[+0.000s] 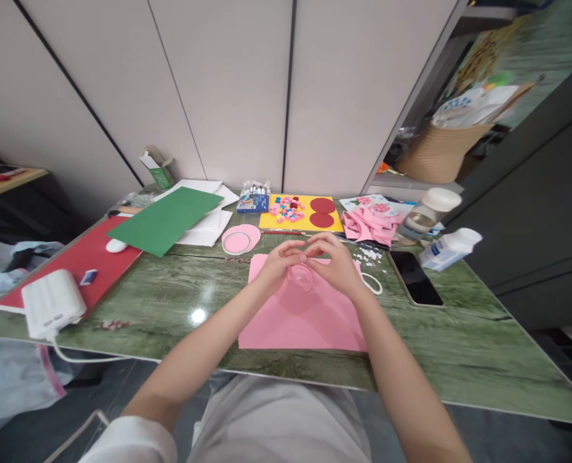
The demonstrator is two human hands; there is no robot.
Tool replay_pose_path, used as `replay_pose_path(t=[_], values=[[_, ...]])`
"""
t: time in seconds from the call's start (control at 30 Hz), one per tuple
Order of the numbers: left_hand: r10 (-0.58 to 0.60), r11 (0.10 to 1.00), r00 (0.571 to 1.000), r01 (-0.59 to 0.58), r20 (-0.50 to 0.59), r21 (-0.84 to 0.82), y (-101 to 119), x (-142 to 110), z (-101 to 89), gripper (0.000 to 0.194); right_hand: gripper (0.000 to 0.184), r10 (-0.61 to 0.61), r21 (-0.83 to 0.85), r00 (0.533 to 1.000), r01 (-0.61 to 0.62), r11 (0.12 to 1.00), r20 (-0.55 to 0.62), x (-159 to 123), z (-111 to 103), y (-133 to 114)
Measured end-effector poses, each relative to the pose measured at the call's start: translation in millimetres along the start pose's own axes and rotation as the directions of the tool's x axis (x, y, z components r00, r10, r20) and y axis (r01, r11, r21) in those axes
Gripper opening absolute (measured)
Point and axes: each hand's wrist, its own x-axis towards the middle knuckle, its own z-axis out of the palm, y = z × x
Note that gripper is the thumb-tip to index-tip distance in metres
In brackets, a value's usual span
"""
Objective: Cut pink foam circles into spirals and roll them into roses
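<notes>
My left hand (284,265) and my right hand (332,258) meet over a stack of pink paper (305,321). The fingers of both are curled, and the thumbs come together at the top of a see-through round roll (301,276), which looks like clear tape. Pink shows through it, and the fingers partly hide its upper edge. Just right of my right hand lies a white ring (372,283). Pink paper circles (249,236) lie beyond my left hand, with a thin ring (236,251) on top.
Pompoms (286,209) and red circles (322,206) lie on yellow paper (266,223). Pink scraps (370,225), a phone (415,278), a white bottle (450,249) and a jar (423,217) stand rightward. Leftward are green paper (167,220), red paper (73,273) and a power bank (54,303) with cable.
</notes>
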Motion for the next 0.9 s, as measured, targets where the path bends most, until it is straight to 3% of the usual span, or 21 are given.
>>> replay_pose_path(t=[0.4, 0.63, 0.9], values=[[0.006, 0.999, 0.998, -0.009, -0.057, -0.052, -1, 1, 0.2, 0.033, 0.022, -0.016, -0.039, 0.999, 0.017, 0.999, 0.039, 0, 8, 5], [-0.035, 0.998, 0.997, 0.030, -0.074, -0.064, -1, 0, 1.6, 0.032, 0.013, 0.047, -0.071, 0.993, -0.055, 0.996, -0.107, -1, 12, 6], [-0.072, 0.996, 0.997, 0.072, -0.005, -0.046, -1, -1, 1.7, 0.035, 0.008, 0.087, 0.015, 0.992, -0.086, 0.996, -0.092, 0, 9, 4]])
